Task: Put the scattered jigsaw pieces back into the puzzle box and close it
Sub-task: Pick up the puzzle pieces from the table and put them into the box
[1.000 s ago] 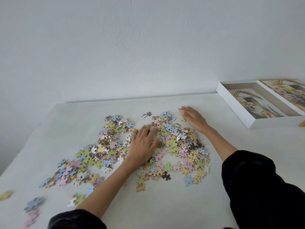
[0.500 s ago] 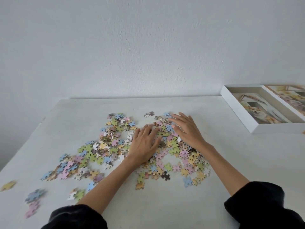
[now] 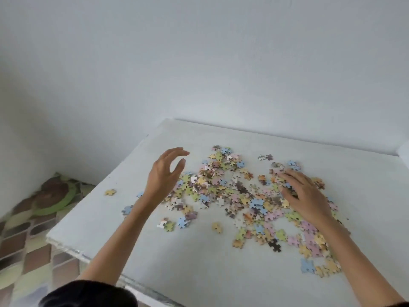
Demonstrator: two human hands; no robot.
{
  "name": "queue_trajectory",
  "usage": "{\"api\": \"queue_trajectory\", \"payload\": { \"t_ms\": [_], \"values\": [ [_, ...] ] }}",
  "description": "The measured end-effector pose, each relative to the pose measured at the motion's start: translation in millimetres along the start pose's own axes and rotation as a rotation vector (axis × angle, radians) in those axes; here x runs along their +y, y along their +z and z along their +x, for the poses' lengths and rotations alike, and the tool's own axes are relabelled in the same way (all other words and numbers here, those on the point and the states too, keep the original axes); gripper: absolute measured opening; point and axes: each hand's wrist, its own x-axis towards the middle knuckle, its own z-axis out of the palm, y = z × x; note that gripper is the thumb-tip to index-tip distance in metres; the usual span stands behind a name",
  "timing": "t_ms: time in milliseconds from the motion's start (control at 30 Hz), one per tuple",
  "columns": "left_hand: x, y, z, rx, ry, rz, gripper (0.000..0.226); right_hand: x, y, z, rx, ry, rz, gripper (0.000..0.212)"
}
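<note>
Pastel jigsaw pieces (image 3: 234, 191) lie scattered over the white table (image 3: 199, 267), densest in the middle and right. My left hand (image 3: 163, 176) is lifted above the heap's left edge, fingers loosely curved, holding nothing. My right hand (image 3: 305, 196) rests palm down on the right part of the heap, fingers spread over the pieces. A white corner of the puzzle box (image 3: 404, 154) shows at the far right edge; the rest of it is out of view.
A few stray pieces (image 3: 110, 192) lie apart towards the table's left edge. The table's left edge (image 3: 66, 242) drops to a patterned floor with a green and brown mat (image 3: 55, 196). A plain wall stands behind the table.
The view has swung left, so the box has slid almost out of sight. My left hand has lifted off the pieces and moved left. My right hand stays on the heap.
</note>
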Motion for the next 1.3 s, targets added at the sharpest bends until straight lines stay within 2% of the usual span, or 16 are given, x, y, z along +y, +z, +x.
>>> {"api": "queue_trajectory", "payload": {
  "t_ms": [67,167,300,400,467,700,833,967,1133,1300],
  "values": [
    [-40,-30,-16,0.045,-0.144,0.106,0.025,1,-1,-1,0.0,0.0,0.012,0.046],
    [-84,-60,-44,-0.017,-0.329,0.238,0.043,1,0,-1,0.001,0.0,0.011,0.047],
    [-102,-54,-67,-0.146,-0.44,0.336,0.053,0,-1,-1,0.001,0.001,0.007,0.047],
    [-94,-41,-65,-0.168,-0.458,0.374,0.059,-1,-1,-2,0.002,0.004,0.003,0.047],
    [-83,-30,-61,-0.194,-0.452,0.36,0.066,-2,-1,-2,0.004,0.006,0.002,0.047],
    [-34,23,-54,-0.291,-0.248,0.256,0.097,0,0,-1,0.008,0.005,0.013,0.046],
    [-11,43,-50,-0.328,-0.215,0.219,0.081,0,0,-1,0.002,0.015,0.017,0.046],
    [7,42,-51,-0.323,-0.189,-0.004,0.074,0,0,-1,0.005,0.016,0.013,0.046],
    [7,27,-56,-0.313,-0.077,0.179,0.088,2,2,-1,0.011,0.015,0.026,0.046],
    [7,46,-71,-0.361,-0.139,0.262,0.098,2,2,-1,0.015,0.02,0.023,0.045]
  ]
}}
